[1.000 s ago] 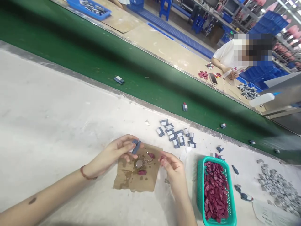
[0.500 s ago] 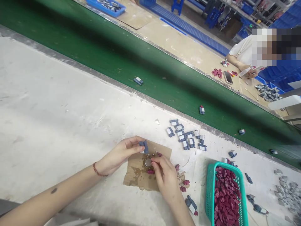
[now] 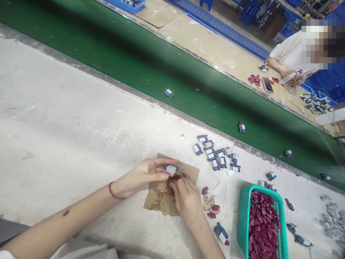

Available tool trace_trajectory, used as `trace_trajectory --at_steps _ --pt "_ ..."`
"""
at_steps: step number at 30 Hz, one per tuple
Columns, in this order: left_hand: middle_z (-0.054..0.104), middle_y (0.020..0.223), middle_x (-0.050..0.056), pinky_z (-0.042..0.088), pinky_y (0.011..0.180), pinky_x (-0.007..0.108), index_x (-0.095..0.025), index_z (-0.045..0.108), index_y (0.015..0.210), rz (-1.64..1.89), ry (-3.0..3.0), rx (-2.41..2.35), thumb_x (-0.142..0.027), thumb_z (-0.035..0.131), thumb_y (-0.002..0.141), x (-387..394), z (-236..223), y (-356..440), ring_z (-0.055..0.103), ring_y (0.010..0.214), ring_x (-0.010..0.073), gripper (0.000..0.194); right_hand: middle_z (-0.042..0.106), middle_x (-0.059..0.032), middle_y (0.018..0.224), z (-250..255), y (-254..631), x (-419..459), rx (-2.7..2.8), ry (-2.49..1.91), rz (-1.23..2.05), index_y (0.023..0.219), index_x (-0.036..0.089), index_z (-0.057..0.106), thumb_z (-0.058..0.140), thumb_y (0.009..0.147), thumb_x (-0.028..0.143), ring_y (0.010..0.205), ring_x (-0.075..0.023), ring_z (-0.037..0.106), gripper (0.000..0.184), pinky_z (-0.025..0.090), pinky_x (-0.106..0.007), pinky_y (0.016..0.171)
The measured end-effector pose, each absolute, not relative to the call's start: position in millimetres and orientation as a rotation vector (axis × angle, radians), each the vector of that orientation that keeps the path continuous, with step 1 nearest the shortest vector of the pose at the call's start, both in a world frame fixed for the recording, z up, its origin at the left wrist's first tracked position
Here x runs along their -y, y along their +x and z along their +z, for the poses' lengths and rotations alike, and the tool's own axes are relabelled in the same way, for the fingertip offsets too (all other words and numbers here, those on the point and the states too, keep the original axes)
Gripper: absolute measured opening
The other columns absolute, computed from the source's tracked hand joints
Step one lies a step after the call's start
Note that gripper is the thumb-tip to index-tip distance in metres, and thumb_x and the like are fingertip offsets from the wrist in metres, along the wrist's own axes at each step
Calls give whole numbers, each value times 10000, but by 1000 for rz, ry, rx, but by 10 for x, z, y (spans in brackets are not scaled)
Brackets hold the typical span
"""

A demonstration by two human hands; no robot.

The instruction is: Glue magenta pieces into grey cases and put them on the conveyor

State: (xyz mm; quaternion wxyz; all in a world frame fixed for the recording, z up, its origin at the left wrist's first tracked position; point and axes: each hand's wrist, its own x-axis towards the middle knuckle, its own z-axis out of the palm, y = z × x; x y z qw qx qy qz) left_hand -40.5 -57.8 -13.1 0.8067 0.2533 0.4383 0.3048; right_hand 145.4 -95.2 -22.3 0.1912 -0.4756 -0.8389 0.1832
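My left hand (image 3: 145,175) pinches a small blue-grey block with a white face (image 3: 170,168) over a stained brown cardboard square (image 3: 161,199). My right hand (image 3: 185,199) is curled, fingertips pressed down on the small round metal dish (image 3: 170,184) on the cardboard; whether it holds a red piece is hidden. A dark red piece (image 3: 185,175) lies just beyond it. A cluster of blue-grey blocks (image 3: 217,156) lies further back, and a few red pieces (image 3: 212,211) lie to the right of the cardboard.
A teal basket (image 3: 244,216) full of dark red pieces stands at the right. A green conveyor belt (image 3: 134,61) carries scattered assembled blocks (image 3: 169,93). Grey parts (image 3: 334,221) lie far right. A person (image 3: 291,57) works across the belt.
My left hand turned the block so its white face shows. My right hand came from beside the cardboard onto the metal dish. The view shifted, so everything slid right.
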Motion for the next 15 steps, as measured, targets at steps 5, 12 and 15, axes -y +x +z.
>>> trace_trajectory --at_steps 5,12,15 --pt "742 870 78 550 748 294 -157 727 967 635 612 -990 -327 844 643 579 -188 -387 684 779 205 384 606 -46 679 -227 1453 963 2322 -1341 633 739 221 517 296 1014 210 599 -183 546 353 396 -286 527" --pt "723 905 79 557 659 283 -168 664 871 779 729 -1032 -409 832 640 572 -188 -357 695 776 218 374 624 -4 638 -202 1517 956 1729 -1465 1180 753 216 594 503 935 311 572 -150 560 224 431 -258 536" --pt "721 989 94 570 708 299 -171 631 824 812 763 -1021 -412 850 617 619 -196 -325 705 787 215 386 592 21 548 -184 1515 947 1213 -1437 1363 751 198 609 602 869 442 483 -126 534 271 432 -236 468"
